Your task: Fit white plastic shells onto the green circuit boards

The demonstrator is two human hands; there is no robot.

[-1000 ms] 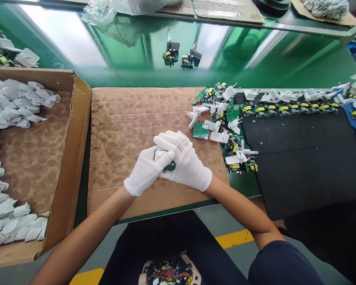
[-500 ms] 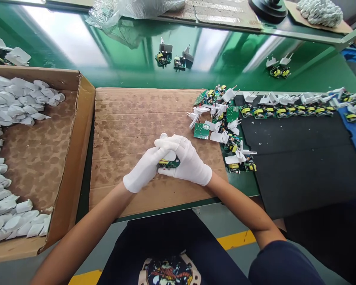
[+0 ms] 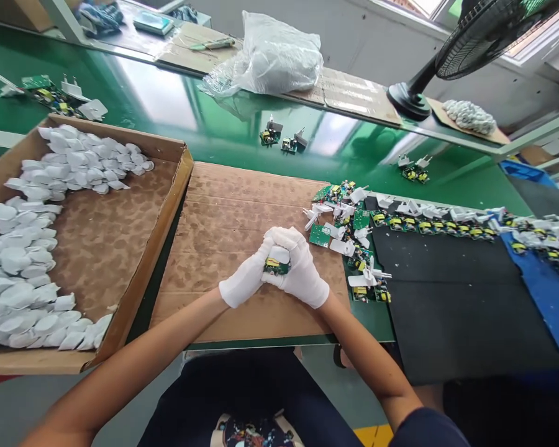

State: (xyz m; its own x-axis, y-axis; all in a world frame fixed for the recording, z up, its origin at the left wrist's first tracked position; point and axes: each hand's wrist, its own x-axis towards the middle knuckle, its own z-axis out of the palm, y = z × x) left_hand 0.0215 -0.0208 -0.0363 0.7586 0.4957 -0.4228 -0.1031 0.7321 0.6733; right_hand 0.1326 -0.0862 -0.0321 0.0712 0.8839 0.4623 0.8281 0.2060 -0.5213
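Green circuit board (image 3: 276,267) with a white plastic plug piece (image 3: 279,254) is gripped in the curled left hand (image 3: 245,277) and curled right hand (image 3: 300,270), both in white cloth gloves (image 3: 307,284), over a flat brown cardboard sheet (image 3: 242,316), near a heap of green boards (image 3: 349,236) on the right

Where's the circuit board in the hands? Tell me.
In the head view, the circuit board is clasped between the left hand and right hand, above the cardboard sheet.

The white cotton gloves (image 3: 302,273) are showing uniform white, the circuit board (image 3: 276,267) is showing green with yellow patches, the cardboard sheet (image 3: 205,254) is showing brown blotches, and the workbench (image 3: 242,146) is showing glossy green.
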